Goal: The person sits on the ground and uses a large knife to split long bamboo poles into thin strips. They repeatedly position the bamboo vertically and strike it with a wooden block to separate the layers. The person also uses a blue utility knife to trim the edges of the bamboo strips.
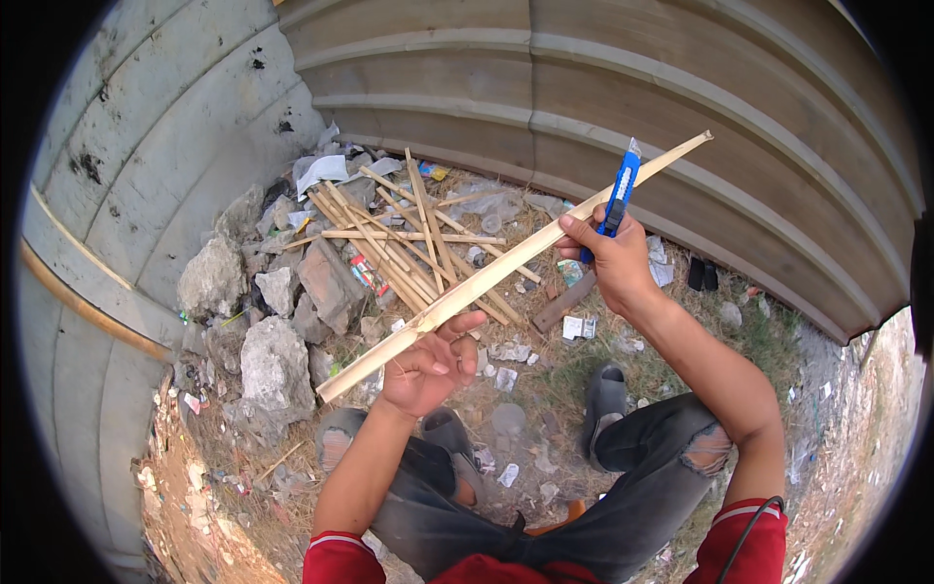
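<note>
A long pale bamboo strip (506,265) slants across in front of me, its low end at left and its far end raised at right. My right hand (623,258) is closed round a blue utility knife (621,190) and pinches the strip between thumb and fingers. The knife points up, with a short piece of blade showing at its tip. Beneath the strip, close to a rough node, is my left hand (428,375), palm up with its fingers loosely curled and apart. Whether it touches the strip I cannot tell.
Several bamboo strips (389,243) lie in a loose pile on the ground ahead. Rocks (272,360) and litter sit to the left. A corrugated metal sheet (418,68) stands at the back, and a grey wall (175,117) rises at left. My knees and sandals (605,399) are below.
</note>
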### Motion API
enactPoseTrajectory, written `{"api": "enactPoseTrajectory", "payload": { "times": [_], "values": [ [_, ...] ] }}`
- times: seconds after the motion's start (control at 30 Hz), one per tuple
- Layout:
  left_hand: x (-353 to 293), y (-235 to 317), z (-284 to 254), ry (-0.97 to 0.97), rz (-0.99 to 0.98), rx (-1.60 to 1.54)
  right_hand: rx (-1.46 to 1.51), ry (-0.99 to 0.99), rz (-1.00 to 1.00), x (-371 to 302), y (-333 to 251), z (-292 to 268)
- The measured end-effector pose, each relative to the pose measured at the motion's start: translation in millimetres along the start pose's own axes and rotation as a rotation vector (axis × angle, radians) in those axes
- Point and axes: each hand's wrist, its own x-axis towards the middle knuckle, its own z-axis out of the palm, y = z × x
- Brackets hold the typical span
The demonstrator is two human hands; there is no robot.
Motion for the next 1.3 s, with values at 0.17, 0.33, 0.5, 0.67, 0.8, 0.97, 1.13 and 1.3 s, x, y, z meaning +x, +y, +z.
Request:
{"api": "enactPoseTrajectory", "payload": {
  "times": [0.17,0.33,0.5,0.67,0.8,0.97,1.13,1.3],
  "values": [
    [4,-7,22,0.280,0.175,0.808,-0.039,-0.062,0.036,5,19,-10],
    [12,-25,26,0.339,0.315,0.990,-0.088,-0.110,0.101,1,28,0],
    [10,-33,33,0.371,0.429,0.954,-0.036,-0.132,0.198,2,24,0],
    [9,-32,33,0.427,0.472,0.930,-0.050,-0.136,0.267,1,13,3],
    [10,-32,22,0.443,0.537,1.010,0.034,-0.204,0.306,6,14,-3],
    [15,-22,15,0.564,0.631,1.180,0.050,-0.309,0.356,7,7,-4],
    [11,-7,12,0.312,0.408,1.201,-0.013,-0.267,0.352,11,8,-9],
    [19,-13,25,-0.029,0.501,1.617,-0.033,-0.254,0.471,11,24,-19]
  ]
}}
